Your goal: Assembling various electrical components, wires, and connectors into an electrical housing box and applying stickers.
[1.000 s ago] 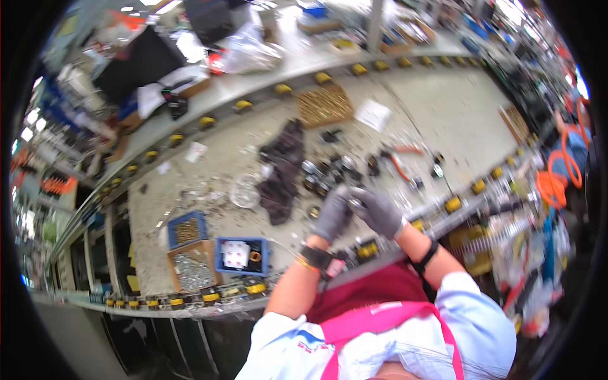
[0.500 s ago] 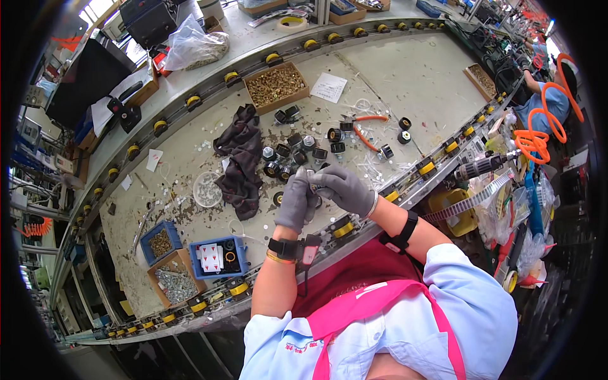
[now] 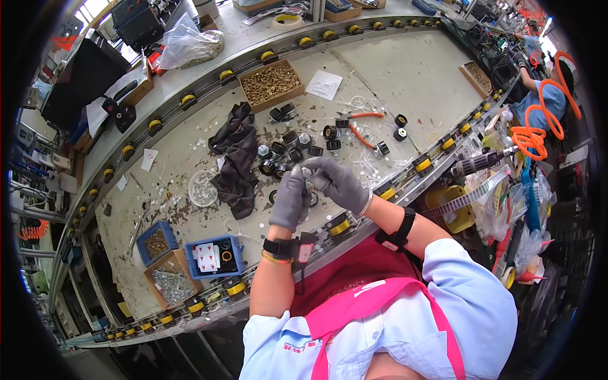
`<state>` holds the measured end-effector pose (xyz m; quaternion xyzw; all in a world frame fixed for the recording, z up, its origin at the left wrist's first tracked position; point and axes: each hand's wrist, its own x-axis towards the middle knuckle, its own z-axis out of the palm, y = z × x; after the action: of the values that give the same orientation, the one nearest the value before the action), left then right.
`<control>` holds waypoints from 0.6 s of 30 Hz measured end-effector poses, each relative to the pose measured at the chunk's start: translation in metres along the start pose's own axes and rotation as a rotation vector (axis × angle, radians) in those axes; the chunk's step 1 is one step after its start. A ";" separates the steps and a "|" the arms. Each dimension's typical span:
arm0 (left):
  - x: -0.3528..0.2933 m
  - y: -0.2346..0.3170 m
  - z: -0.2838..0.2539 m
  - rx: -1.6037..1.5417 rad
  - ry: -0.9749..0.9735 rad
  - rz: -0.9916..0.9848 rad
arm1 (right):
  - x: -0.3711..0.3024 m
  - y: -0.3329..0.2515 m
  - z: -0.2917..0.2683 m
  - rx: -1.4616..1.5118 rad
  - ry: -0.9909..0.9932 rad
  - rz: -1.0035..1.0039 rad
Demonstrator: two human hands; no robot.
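1. Little has moved since half a second earlier: the bench sits slightly higher and farther left in view, and both hands remain together above its near edge.
2. Left hand point(image 3: 291, 201), in a grey glove: raised, its thumb and fingers drawn narrow about a small shiny part point(image 3: 308, 171). A black band point(image 3: 278, 248) circles the wrist.
3. Right hand point(image 3: 342, 182), gloved alike: bent inward from the right, its fingers curled at the same part and meeting the left fingertips. A black strap point(image 3: 400, 232) crosses the forearm.
4. Small part: between the two sets of fingertips, largely hidden by the gloves; its exact form cannot be told.
5. Black fittings point(image 3: 295, 155), some with silver tops: clustered on the worktable point(image 3: 399, 69) just beyond the hands. To their right lie pliers point(image 3: 367, 115) with orange handles.
6. Dark cloth point(image 3: 234, 174): crumpled left of the fittings, with a clear round dish point(image 3: 191, 189) beside it.
7. Brown box point(image 3: 278, 101): filled with brass-coloured pieces, beyond the cloth; a white sheet point(image 3: 324, 84) lies to its right.
8. Near left corner: a blue tray point(image 3: 215, 275) holding white cards and black rings, next to a blue bin point(image 3: 140, 244) of small brownish pieces and a cardboard box point(image 3: 192, 277) of silvery ones.
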<state>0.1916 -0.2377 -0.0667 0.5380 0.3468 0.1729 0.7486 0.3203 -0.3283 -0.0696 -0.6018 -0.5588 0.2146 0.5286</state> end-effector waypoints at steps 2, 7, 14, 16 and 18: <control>0.002 -0.001 -0.007 -0.004 0.024 -0.019 | 0.001 -0.007 -0.002 0.033 -0.033 0.096; 0.022 -0.014 -0.061 0.576 0.358 0.013 | 0.001 0.009 -0.020 -0.397 -0.272 -0.282; 0.012 0.003 -0.073 1.192 0.482 -0.361 | 0.003 0.038 -0.022 -0.429 -0.471 0.010; 0.013 0.006 -0.071 1.198 0.501 -0.266 | 0.017 0.030 -0.018 -0.763 -0.228 0.095; 0.014 0.007 -0.064 1.130 0.486 -0.070 | 0.015 0.036 -0.016 -0.844 -0.251 0.119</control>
<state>0.1569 -0.1825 -0.0769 0.7850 0.5628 0.0555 0.2528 0.3539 -0.3141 -0.0904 -0.7653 -0.6217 0.0690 0.1516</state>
